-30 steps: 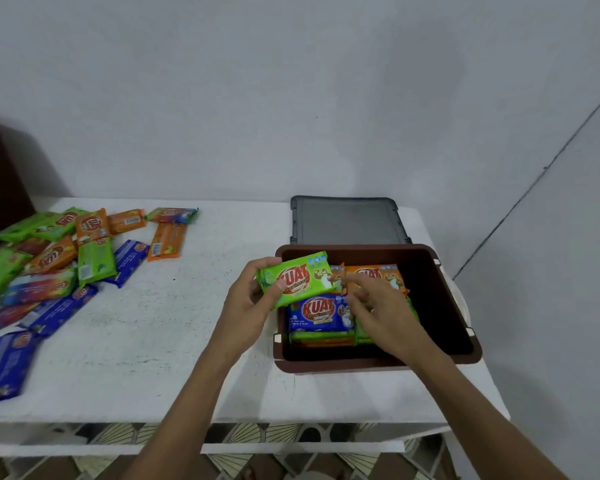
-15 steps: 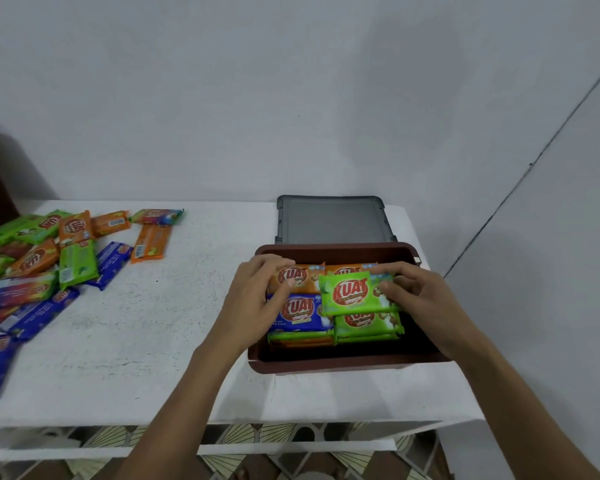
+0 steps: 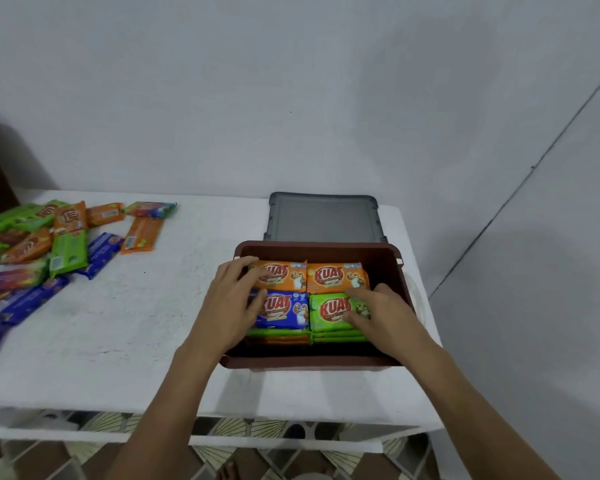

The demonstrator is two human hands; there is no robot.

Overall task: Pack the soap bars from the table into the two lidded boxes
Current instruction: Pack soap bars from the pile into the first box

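Green soap bar [image 3: 331, 311] sits on top of the near-right stack in the brown box [image 3: 312, 364], in the 5 o'clock quadrant, label up, edge to edge with the blue bar [image 3: 284, 308] at 7. Orange bars [image 3: 336, 277] fill 11 and 1.

Right hand [image 3: 383, 318]: fingers flat on the green bar, pressing, no grip. Left hand [image 3: 231, 303]: fingers spread flat over the blue bar and the 11 o'clock orange one.

Looks like the seating step. Press evenly, square the edges to the neighbours, and keep all four stacks level so the lid shuts.

Grey lid [image 3: 323, 216] lies flat at the box's 12. Loose pile [image 3: 49, 244] at 9–10, well apart, on the white table [image 3: 136, 334]. No second box in view.
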